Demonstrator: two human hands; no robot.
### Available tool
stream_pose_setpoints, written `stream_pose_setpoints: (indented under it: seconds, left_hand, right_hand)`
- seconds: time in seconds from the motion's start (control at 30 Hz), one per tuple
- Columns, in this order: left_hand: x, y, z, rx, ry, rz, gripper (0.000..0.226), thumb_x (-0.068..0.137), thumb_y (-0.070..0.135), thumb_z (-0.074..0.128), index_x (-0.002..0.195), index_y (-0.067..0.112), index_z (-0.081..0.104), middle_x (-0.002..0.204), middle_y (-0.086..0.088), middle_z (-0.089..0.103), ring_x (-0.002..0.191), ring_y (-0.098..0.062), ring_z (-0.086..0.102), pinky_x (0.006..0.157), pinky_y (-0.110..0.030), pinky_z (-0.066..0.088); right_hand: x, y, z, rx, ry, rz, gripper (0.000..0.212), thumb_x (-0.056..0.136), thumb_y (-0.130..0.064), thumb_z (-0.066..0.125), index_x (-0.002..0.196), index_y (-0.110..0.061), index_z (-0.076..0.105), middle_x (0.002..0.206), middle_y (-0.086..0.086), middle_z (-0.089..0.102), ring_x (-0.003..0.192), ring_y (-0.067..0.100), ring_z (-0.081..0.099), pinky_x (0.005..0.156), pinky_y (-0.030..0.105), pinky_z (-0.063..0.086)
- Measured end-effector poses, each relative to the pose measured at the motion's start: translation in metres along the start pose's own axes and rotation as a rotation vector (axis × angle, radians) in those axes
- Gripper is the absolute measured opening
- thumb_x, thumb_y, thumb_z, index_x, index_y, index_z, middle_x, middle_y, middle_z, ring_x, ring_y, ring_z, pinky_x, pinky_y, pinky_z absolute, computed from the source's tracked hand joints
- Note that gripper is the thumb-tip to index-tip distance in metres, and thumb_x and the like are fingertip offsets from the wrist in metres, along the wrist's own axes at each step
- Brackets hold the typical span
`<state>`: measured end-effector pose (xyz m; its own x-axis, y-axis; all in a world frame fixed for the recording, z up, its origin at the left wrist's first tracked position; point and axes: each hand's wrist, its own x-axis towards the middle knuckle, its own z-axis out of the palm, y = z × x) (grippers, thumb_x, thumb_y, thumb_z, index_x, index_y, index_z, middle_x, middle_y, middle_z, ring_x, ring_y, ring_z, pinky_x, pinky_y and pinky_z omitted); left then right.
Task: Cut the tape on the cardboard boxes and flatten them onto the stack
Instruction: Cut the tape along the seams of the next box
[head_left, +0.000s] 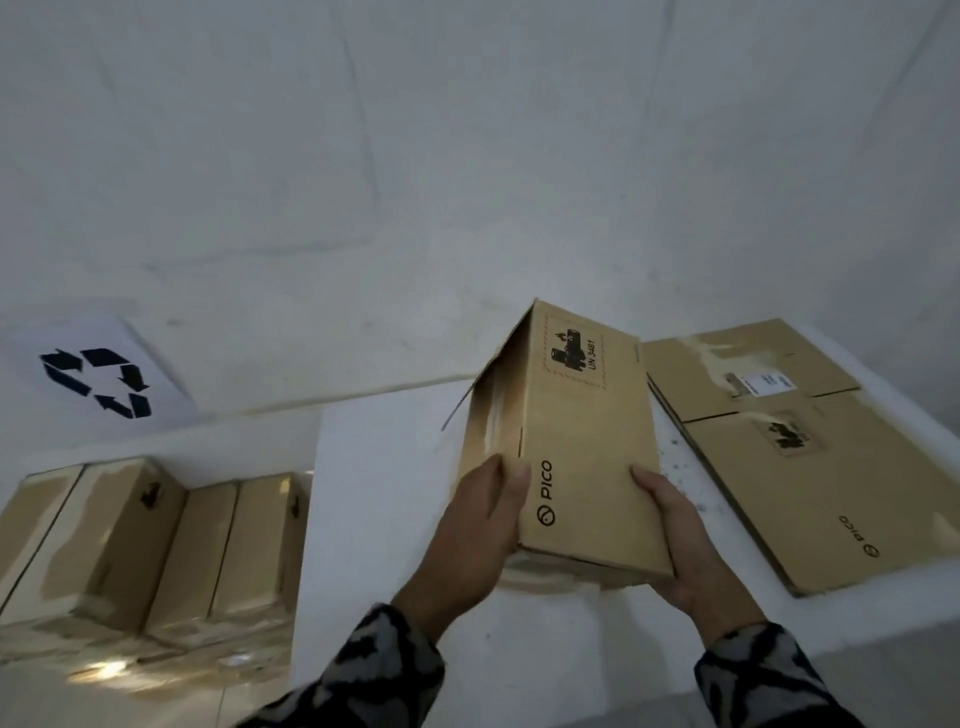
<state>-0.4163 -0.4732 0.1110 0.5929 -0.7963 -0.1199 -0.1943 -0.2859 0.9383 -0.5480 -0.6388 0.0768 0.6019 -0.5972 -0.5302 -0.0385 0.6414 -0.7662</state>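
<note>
Two hands — left grip (480, 512), right grip (675, 525) — clasping box (582, 441)

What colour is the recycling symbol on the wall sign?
Black, on a white sign, in the head view.

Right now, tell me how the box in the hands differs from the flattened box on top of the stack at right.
The held box is still a full box; the flattened box is collapsed into a flat sheet.
The held box is gripped by the left hand and right hand and tilted; the flattened box lies level on the stack, untouched.
The held box has an open flap on its left; the flattened box has none raised.
Both are brown cardboard printed PICO with a battery mark.
</note>
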Motion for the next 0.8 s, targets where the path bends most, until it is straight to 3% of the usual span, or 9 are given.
stream_pose_setpoints:
  seconds: [0.07, 0.13, 0.2, 0.3, 0.43, 0.53, 0.63, 0.73, 0.8]
  left_hand:
    - [0.012, 0.006, 0.0, -0.095, 0.004, -0.073, 0.062, 0.079, 0.084, 0.047, 0.113, 0.032, 0.055, 0.113, 0.01, 0.065, 0.105, -0.009, 0.064, 0.089, -0.033, 0.054]
    - [0.025, -0.001, -0.002, -0.193, 0.072, -0.151, 0.046, 0.087, 0.067, 0.053, 0.118, 0.033, 0.053, 0.116, 0.016, 0.064, 0.103, 0.0, 0.063, 0.08, -0.021, 0.052]
    - [0.034, -0.023, -0.001, -0.24, 0.123, -0.203, 0.037, 0.096, 0.055, 0.05, 0.121, 0.028, 0.056, 0.117, 0.013, 0.064, 0.103, -0.003, 0.064, 0.077, -0.021, 0.052]
    - [0.039, -0.062, 0.009, -0.27, 0.079, -0.32, 0.04, 0.099, 0.055, 0.044, 0.124, 0.026, 0.056, 0.123, 0.008, 0.063, 0.11, -0.011, 0.061, 0.093, -0.037, 0.053]
    - [0.044, -0.088, 0.017, -0.238, 0.183, -0.396, 0.05, 0.104, 0.05, 0.033, 0.124, 0.01, 0.054, 0.108, 0.002, 0.058, 0.096, -0.014, 0.056, 0.086, -0.03, 0.046]
    - [0.051, -0.105, 0.007, -0.019, 0.268, -0.484, 0.049, 0.105, 0.042, 0.031, 0.138, 0.009, 0.045, 0.13, -0.009, 0.056, 0.116, -0.026, 0.054, 0.099, -0.037, 0.043]
    - [0.046, -0.118, -0.012, 0.094, 0.412, -0.424, 0.05, 0.104, 0.033, 0.039, 0.15, 0.011, 0.035, 0.146, -0.012, 0.043, 0.133, -0.03, 0.044, 0.11, -0.037, 0.036]
    - [0.041, -0.116, -0.028, 0.013, 0.436, -0.336, 0.06, 0.098, 0.06, 0.037, 0.143, 0.02, 0.043, 0.143, -0.002, 0.05, 0.128, -0.023, 0.05, 0.108, -0.043, 0.042]
    - [0.041, -0.114, -0.029, 0.061, 0.332, -0.329, 0.073, 0.094, 0.066, 0.041, 0.148, 0.017, 0.032, 0.148, -0.003, 0.044, 0.13, -0.022, 0.047, 0.109, -0.045, 0.041]
  right_hand:
    - [-0.001, -0.021, -0.002, -0.098, -0.035, -0.095, 0.042, 0.095, -0.046, 0.052, 0.125, -0.018, 0.063, 0.112, 0.01, 0.073, 0.101, 0.033, 0.069, 0.07, 0.039, 0.056]
    - [0.0, -0.037, 0.003, -0.244, -0.093, -0.216, 0.043, 0.097, -0.05, 0.047, 0.132, -0.027, 0.058, 0.12, 0.001, 0.071, 0.104, 0.02, 0.069, 0.071, 0.033, 0.056]
    - [0.003, -0.042, 0.016, -0.477, -0.107, -0.311, 0.049, 0.094, -0.063, 0.048, 0.14, -0.045, 0.046, 0.131, -0.011, 0.061, 0.114, 0.011, 0.063, 0.089, 0.036, 0.054]
    - [0.025, -0.026, 0.024, -0.826, -0.001, -0.275, 0.07, 0.076, -0.089, 0.041, 0.14, -0.067, 0.025, 0.149, -0.006, 0.042, 0.137, 0.032, 0.04, 0.115, 0.056, 0.027]
    - [0.036, -0.006, 0.041, -1.081, 0.026, -0.274, 0.071, 0.089, -0.08, 0.023, 0.152, -0.05, 0.016, 0.159, -0.001, 0.023, 0.143, 0.037, 0.018, 0.114, 0.052, 0.015]
    - [0.04, 0.007, 0.052, -1.243, -0.023, -0.268, 0.062, 0.092, -0.073, 0.024, 0.151, -0.05, 0.02, 0.159, -0.007, 0.019, 0.142, 0.034, 0.013, 0.113, 0.05, 0.021]
    - [0.047, 0.029, 0.061, -1.636, -0.069, -0.357, 0.064, 0.092, -0.072, 0.027, 0.15, -0.046, 0.023, 0.155, -0.004, 0.023, 0.131, 0.035, 0.026, 0.107, 0.045, 0.03]
    - [0.047, 0.063, 0.072, -1.879, -0.057, -0.507, 0.064, 0.093, -0.071, 0.028, 0.149, -0.041, 0.026, 0.151, -0.003, 0.026, 0.121, 0.033, 0.031, 0.101, 0.045, 0.028]
    - [0.046, 0.079, 0.076, -1.877, -0.035, -0.526, 0.059, 0.095, -0.066, 0.029, 0.148, -0.04, 0.028, 0.15, -0.004, 0.026, 0.12, 0.031, 0.029, 0.099, 0.045, 0.025]
